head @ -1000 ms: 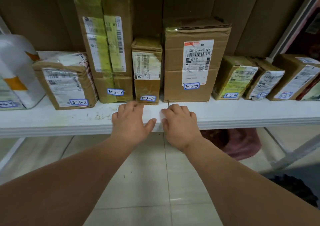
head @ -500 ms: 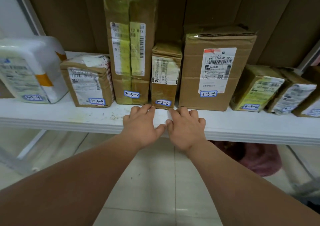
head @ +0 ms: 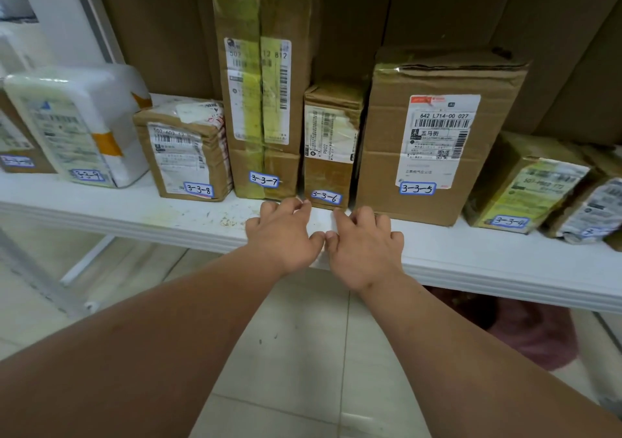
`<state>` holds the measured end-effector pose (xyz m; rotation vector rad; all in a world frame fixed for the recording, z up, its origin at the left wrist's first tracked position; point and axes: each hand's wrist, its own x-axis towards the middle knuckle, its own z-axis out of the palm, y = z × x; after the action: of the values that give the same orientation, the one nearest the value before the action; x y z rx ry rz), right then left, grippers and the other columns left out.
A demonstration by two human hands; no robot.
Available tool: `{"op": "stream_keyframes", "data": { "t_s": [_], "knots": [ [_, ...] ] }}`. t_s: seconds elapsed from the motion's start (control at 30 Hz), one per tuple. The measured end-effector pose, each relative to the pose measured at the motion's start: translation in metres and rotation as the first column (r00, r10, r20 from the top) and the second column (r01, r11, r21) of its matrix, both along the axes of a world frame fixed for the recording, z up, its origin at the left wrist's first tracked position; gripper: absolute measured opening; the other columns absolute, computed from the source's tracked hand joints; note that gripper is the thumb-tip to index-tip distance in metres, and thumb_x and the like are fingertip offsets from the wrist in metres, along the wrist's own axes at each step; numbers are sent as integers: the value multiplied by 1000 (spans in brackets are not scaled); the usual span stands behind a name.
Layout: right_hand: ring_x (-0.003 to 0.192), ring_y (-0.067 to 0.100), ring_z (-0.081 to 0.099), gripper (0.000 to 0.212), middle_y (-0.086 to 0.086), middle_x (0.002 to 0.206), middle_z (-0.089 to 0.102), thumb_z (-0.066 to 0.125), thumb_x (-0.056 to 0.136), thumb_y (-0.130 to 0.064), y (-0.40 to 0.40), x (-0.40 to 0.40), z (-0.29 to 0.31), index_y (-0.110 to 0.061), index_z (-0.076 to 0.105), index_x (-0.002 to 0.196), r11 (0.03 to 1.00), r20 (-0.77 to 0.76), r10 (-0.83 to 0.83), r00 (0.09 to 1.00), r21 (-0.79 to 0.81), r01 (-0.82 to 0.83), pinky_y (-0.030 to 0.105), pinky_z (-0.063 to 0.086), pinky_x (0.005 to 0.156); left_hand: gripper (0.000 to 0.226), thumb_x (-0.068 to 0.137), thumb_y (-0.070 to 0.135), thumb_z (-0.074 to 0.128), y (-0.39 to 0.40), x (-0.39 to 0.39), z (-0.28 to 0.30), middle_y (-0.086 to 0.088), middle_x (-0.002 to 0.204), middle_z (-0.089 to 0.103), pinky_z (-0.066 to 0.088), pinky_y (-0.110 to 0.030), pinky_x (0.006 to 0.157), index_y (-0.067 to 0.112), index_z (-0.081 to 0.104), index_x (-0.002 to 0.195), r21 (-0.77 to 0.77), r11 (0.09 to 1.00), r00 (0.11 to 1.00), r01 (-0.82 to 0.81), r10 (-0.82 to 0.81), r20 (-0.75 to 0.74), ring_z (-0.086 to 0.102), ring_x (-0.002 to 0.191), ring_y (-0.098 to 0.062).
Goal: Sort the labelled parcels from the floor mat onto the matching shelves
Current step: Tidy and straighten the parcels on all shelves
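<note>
Both hands rest on the front lip of the white shelf (head: 134,215), just in front of the small parcel marked 3-3-6 (head: 331,145), which stands upright on that shelf. The left hand (head: 284,232) lies just left of the parcel's foot, the right hand (head: 365,246) just right of it; each has its fingers curled, tips on the shelf board, holding nothing, and the two thumbs nearly meet. Whether any fingertip actually touches the carton I cannot tell. Left of 3-3-6, touching or nearly so, stands the tall parcel 3-3-7 (head: 266,94); close on its right sits the wide parcel 3-3-5 (head: 437,135). The step looks like seating 3-3-6 in its slot, and it seems nearly done (the handwritten tag faces out and reads cleanly). To finish well, I would nudge the carton's base square with the fingertips, low down so it does not tip, keep its face in line with the neighbours, and lift both hands straight away without brushing the leaning 3-3-7. Further left of 3-3-6, the tags 3-3-8 (head: 199,189) and 3-3-9 (head: 88,175) are readable; the one beyond them is blurred, and the rightmost parcel's tag is cut off. The floor mat is out of view.
</note>
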<state>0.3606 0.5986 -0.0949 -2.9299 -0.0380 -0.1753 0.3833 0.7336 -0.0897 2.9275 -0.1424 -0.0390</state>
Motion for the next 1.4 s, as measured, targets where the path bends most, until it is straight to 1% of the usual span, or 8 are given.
{"op": "stream_keyframes", "data": {
  "t_s": [0.37,0.47,0.63,0.8,0.9,1.0,1.13,1.4],
  "knots": [
    [120,24,35,40,0,130,39,32,101,-48,-8,1,0,-28,47,131,996,7,87,996,-22,-87,41,31,90,59,97,52,46,6,-7,0,8,159,26,29,-43,108,28,36,150,-28,999,1000,25,-25,9,23,139,-25],
    [120,25,37,37,1,129,41,37,100,-44,-6,4,5,-28,49,131,993,13,112,994,-29,-112,40,33,90,56,96,44,54,19,-6,2,-2,151,41,32,-39,112,20,46,146,-85,995,998,43,-39,43,32,136,-27],
    [120,28,38,37,3,126,46,46,93,-16,33,5,8,-24,54,129,953,32,303,952,-26,-303,37,33,89,43,91,39,64,76,-16,-1,-6,126,57,39,-40,104,15,63,127,-141,980,972,-138,162,171,45,124,-30],
    [118,27,37,48,2,128,44,50,86,-10,96,4,9,-23,50,133,904,40,427,903,-5,-427,38,31,91,50,88,49,64,146,-17,-1,-7,136,52,35,-45,104,20,60,129,-89,946,915,-312,324,238,44,128,-32],
    [119,27,35,48,1,132,42,50,89,-15,134,10,6,-26,47,136,901,57,427,902,50,-430,39,29,92,63,84,65,57,181,-9,-1,-4,141,48,30,-48,106,26,55,134,-10,932,903,-364,355,243,41,132,-28],
    [123,27,32,42,0,139,38,45,98,-32,168,15,2,-31,42,140,925,57,359,931,111,-364,40,26,96,71,82,75,50,204,-3,-9,-1,143,45,29,-51,106,29,51,136,1,948,926,-318,311,212,38,135,-26],
    [121,27,32,39,-1,137,37,37,100,-47,189,23,0,-30,45,134,961,45,270,962,52,-272,42,27,95,72,81,75,49,218,5,-14,1,142,45,31,-53,103,29,51,137,7,974,948,-225,217,233,35,133,-26],
    [120,26,32,44,-2,137,37,37,98,-50,198,29,-2,-25,47,133,983,33,186,982,8,-186,41,29,94,75,83,75,46,234,15,-11,6,145,41,33,-47,101,30,44,143,4,995,978,-102,99,183,30,134,-22]
  ]
}}
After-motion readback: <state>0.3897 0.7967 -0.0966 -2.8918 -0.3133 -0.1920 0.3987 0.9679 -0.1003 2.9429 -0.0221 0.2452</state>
